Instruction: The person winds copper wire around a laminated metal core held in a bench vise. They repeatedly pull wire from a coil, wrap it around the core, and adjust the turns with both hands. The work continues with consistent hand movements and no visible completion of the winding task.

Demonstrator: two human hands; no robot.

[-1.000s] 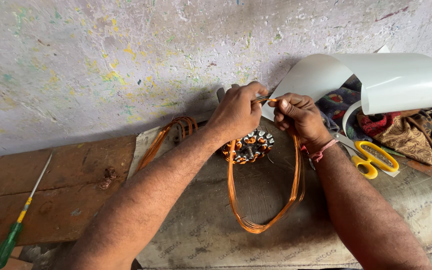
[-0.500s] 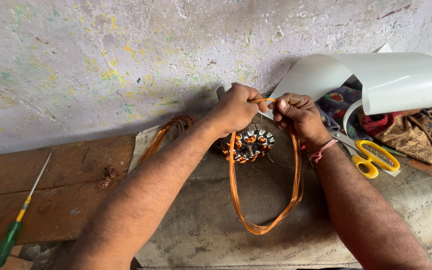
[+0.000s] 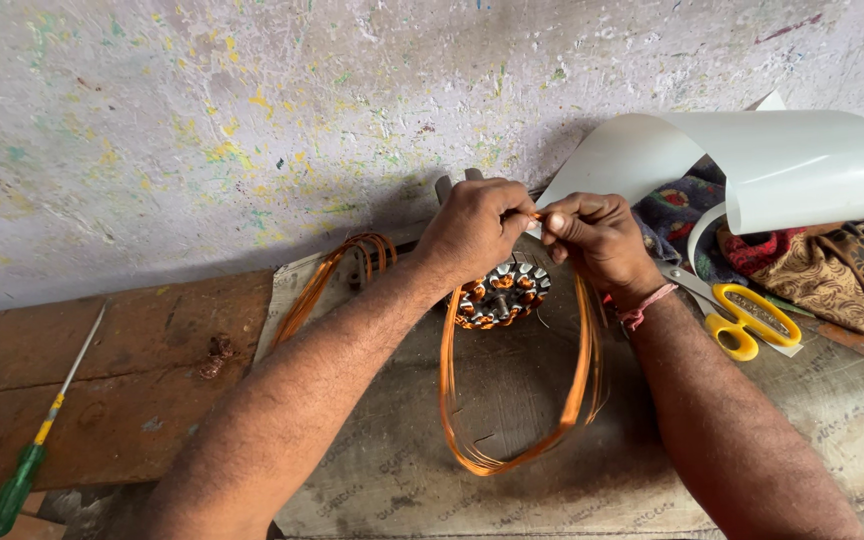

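Head view: left hand (image 3: pixel 474 228) and right hand (image 3: pixel 597 238) meet above the motor core (image 3: pixel 500 294) — each grip pinched on the copper wire loop (image 3: pixel 512 400), which hangs onto the tabletop (image 3: pixel 152 350). Yellow scissors (image 3: pixel 747 320) lie right.

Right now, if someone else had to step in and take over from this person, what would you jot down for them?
Left hand and right hand: both pinch the top of the copper wire loop above the stator, fingertips meeting.
Things: the loop hangs down over the grey mat; the stator already carries copper windings; a second coil lies to the left.
Nearby: yellow scissors on the right, green screwdriver on the left.
Left: the held loop is not seated on the stator.
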